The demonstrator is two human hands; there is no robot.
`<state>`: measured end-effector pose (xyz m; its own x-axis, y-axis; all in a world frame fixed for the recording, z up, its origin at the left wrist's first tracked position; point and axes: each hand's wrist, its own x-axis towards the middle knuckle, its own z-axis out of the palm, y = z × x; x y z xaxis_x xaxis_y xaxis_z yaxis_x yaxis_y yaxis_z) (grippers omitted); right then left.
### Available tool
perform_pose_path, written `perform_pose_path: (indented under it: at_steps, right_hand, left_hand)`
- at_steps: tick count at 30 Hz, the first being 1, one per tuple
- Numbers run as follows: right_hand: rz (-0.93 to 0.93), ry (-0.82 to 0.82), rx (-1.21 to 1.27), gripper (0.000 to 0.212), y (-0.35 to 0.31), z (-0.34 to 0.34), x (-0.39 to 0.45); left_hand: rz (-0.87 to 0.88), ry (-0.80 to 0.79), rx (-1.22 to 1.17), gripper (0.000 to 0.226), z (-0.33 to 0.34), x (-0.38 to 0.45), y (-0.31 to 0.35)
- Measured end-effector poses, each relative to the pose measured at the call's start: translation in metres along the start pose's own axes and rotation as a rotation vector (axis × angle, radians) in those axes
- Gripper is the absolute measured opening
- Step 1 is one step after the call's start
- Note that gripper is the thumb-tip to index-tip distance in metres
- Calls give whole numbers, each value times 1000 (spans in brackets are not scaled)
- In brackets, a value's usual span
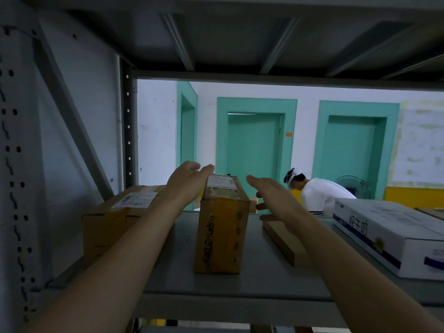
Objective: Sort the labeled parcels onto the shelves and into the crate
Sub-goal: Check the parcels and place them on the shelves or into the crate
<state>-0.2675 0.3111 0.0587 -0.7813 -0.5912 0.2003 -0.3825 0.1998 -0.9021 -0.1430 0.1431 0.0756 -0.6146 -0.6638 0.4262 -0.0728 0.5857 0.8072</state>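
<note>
Open hands (189, 179) (269, 188) flank taped cardboard parcel (221, 227), perhaps touching.

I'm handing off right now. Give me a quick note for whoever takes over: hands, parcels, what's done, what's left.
Left hand: open, at the upper left edge of the tall brown parcel.
Right hand: open, just right of it, holding nothing.
On the shelf: the tall parcel in the middle, a labeled carton left, a flat parcel and a white box right.
Left: crate not in view.
</note>
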Motion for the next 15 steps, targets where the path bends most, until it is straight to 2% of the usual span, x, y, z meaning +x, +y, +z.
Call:
perform_pose_path:
  at_steps: [7, 13, 15]
  right_hand:
    - [-74, 150, -76, 90, 3, -39, -17]
    - [-75, 262, -123, 104, 14, -74, -35]
    - [-68, 285, -151, 102, 21, -87, -39]
  left_hand:
    - [181, -18, -161, 45, 26, -22, 52]
    - [230, -127, -167, 47, 64, -37, 79]
    - [222, -168, -172, 49, 77, -41, 85]
